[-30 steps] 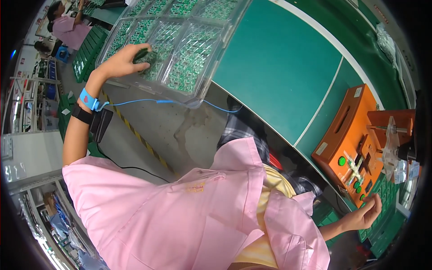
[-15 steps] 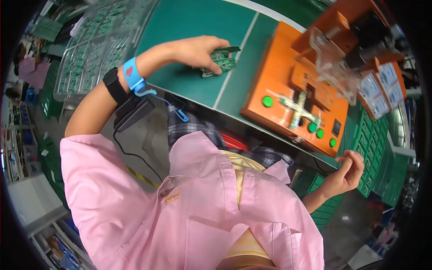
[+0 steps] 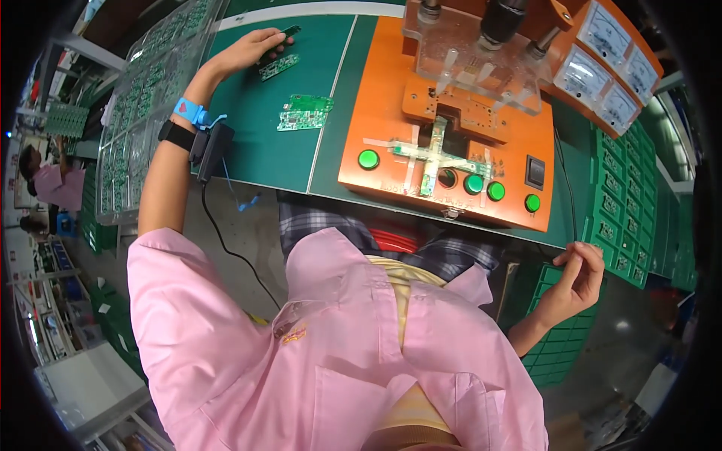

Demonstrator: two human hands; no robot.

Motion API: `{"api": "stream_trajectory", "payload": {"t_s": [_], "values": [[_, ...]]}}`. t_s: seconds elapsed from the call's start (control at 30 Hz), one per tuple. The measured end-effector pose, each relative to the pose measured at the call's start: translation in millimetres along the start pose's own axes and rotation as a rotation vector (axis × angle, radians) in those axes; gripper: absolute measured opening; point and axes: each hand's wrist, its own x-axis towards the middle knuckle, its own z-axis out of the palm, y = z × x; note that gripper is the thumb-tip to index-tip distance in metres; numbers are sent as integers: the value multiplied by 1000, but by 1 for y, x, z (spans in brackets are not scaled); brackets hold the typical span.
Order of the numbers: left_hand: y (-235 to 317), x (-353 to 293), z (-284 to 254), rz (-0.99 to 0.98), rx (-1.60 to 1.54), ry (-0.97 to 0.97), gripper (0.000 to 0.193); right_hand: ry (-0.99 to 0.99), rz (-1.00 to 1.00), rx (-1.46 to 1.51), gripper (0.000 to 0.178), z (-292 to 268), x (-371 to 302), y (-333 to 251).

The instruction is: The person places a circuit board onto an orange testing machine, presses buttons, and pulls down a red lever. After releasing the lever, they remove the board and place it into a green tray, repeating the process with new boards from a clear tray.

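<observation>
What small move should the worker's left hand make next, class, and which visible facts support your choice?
Probably lower the green circuit board onto the green tabletop and release it: the left hand holds it at the fingertips just above that surface, where loose boards lie.

We wear a loose pink coat (image 3: 226,361) with a broad collar, wide sleeves (image 3: 188,270) and small orange-yellow embroidery (image 3: 295,334) on the chest. Under it shows a yellow-and-white shirt (image 3: 404,410) with a brown ribbed neckline (image 3: 414,436); below, dark plaid bottoms (image 3: 323,218). Behind our left hand (image 3: 254,48) sit a light-blue strap (image 3: 192,114) marked with a red heart, and a black band (image 3: 179,137) carrying a black box (image 3: 216,152) with a thin black cable (image 3: 218,228).
</observation>
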Motion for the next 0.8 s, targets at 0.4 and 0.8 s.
{"api": "stream_trajectory", "payload": {"t_s": [0.4,0.8], "values": [[96,-58,24,477,52,598,22,-3,-19,144,16,15,12,-26],[179,-69,122,545,-91,339,29,-251,-142,131,16,31,19,-19]]}}
